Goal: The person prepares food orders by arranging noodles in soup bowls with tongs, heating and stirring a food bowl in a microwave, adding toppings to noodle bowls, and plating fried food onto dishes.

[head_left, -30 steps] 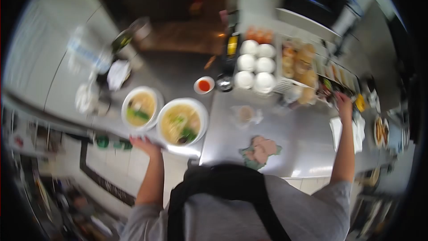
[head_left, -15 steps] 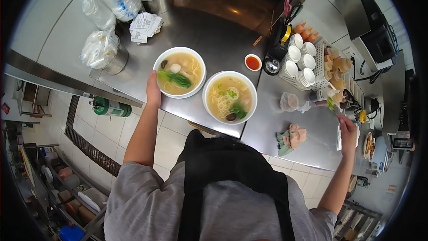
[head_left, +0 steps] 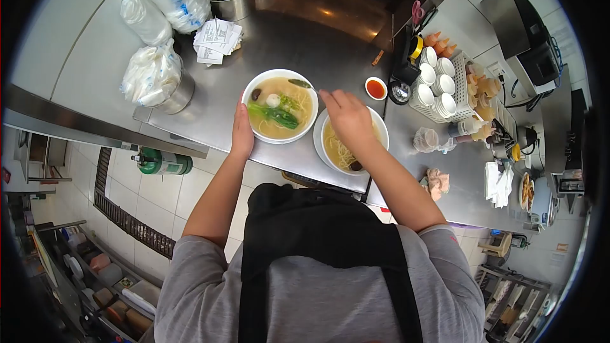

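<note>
Two white bowls of noodle soup sit side by side at the counter's front edge. The left bowl (head_left: 279, 136) holds broth, noodles, leafy greens, a dark mushroom and chopped green onion beside a pale ball. My left hand (head_left: 242, 132) lies along this bowl's left side, fingers stretched out against it. Over the same bowl's upper right rim, a small spoon (head_left: 299, 83) is pinched in my right hand (head_left: 345, 117). That hand and forearm pass above the right bowl (head_left: 383, 134), covering much of its soup.
A small dish of red sauce (head_left: 376, 89) sits behind the right bowl. To the right are a basket of white cups (head_left: 443, 107), a plastic bag (head_left: 426, 140), a crumpled cloth (head_left: 437, 183) and squeeze bottles (head_left: 467, 127). Paper slips (head_left: 216, 39) and a metal pot (head_left: 234, 5) stand back left.
My right hand has swung from the far right of the counter to the left bowl with the spoon. Green onion now shows in that bowl. My left hand stays at its side.
</note>
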The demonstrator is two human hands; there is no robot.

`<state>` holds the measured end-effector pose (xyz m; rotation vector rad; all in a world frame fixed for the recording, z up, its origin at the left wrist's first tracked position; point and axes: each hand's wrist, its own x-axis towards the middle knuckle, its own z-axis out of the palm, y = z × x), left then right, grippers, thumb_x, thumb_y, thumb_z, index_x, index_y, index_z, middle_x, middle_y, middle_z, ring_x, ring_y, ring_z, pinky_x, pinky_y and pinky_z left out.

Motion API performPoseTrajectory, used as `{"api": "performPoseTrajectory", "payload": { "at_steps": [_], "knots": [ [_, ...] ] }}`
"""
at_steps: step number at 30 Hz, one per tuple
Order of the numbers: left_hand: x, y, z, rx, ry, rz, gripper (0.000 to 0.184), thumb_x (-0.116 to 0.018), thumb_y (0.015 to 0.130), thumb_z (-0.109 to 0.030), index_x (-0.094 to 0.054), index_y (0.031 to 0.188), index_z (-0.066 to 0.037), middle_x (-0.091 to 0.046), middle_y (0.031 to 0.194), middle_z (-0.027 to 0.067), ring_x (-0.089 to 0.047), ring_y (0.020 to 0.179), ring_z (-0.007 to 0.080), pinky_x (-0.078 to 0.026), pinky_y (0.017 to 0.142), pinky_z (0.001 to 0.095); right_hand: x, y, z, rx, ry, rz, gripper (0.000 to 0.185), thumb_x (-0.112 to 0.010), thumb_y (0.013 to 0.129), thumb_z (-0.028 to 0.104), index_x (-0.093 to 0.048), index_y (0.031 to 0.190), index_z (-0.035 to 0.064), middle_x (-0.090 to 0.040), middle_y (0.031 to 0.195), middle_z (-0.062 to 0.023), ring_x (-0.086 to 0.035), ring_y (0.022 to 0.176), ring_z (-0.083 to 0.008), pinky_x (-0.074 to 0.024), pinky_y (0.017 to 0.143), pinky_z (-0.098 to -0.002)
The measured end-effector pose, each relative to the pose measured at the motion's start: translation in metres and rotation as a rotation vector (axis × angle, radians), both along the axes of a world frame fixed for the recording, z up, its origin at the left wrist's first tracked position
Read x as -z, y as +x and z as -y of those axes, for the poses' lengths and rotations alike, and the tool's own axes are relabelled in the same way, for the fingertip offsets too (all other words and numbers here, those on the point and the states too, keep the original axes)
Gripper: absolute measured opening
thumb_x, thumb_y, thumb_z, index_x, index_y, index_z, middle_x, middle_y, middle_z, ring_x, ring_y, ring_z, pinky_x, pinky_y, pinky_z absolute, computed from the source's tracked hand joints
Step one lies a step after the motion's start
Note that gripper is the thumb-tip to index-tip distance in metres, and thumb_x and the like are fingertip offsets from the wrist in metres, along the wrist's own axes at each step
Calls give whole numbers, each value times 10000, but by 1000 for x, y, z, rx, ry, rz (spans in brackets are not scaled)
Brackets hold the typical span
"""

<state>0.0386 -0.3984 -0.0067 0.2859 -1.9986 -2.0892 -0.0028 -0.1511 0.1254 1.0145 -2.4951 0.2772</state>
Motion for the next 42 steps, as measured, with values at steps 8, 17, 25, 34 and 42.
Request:
{"api": "performPoseTrajectory", "payload": {
  "at_steps": [8, 17, 25, 34, 42],
  "knots": [
    [25, 1, 2, -12, 177, 0, 550, -246, 1031, -393, -377, 1386, 6, -481, 1343, 152, -452, 1244, 227, -324, 1065, 331, 14, 15, -14, 108, -213, 249, 252, -580, 802, 60, -626, 1049, 49, -588, 881, -102, -632, 785, -272, -525, 656, -338],
    [27, 14, -6, -257, 72, 33, 617, -250, 1021, -470, -403, 1354, 26, -472, 1362, 133, -445, 1250, 231, -301, 1081, 354, -50, 66, -270, 555, -1023, 294, 175, -538, 943, 70, -652, 1071, 34, -612, 794, -3, -537, 730, -87, -449, 641, -250],
    [5, 32, -64, -557, -137, 47, 667, -221, 1023, -476, -350, 1387, 68, -440, 1386, 177, -430, 1262, 262, -278, 1094, 360, -13, -5, -551, 1023, -885, 119, 234, -522, 895, 117, -669, 1064, 47, -669, 751, -124, -647, 705, -200, -494, 669, -308],
    [12, 56, -113, -660, 1, 38, 671, -232, 1017, -482, -258, 1433, 43, -358, 1434, 200, -355, 1336, 267, -256, 1128, 352, 3, -149, -637, 1269, 33, 176, 215, -523, 851, 118, -699, 930, 23, -678, 972, -174, -688, 856, -323, -560, 707, -430],
    [8, 55, -124, -680, 31, 59, 689, -240, 1004, -511, -227, 1450, 15, -286, 1479, 195, -269, 1386, 280, -198, 1151, 368, 18, -227, -661, 1346, -64, 446, 267, -494, 889, 120, -703, 1045, 60, -655, 1136, -160, -649, 1030, -310, -525, 827, -431]
  ]
}}
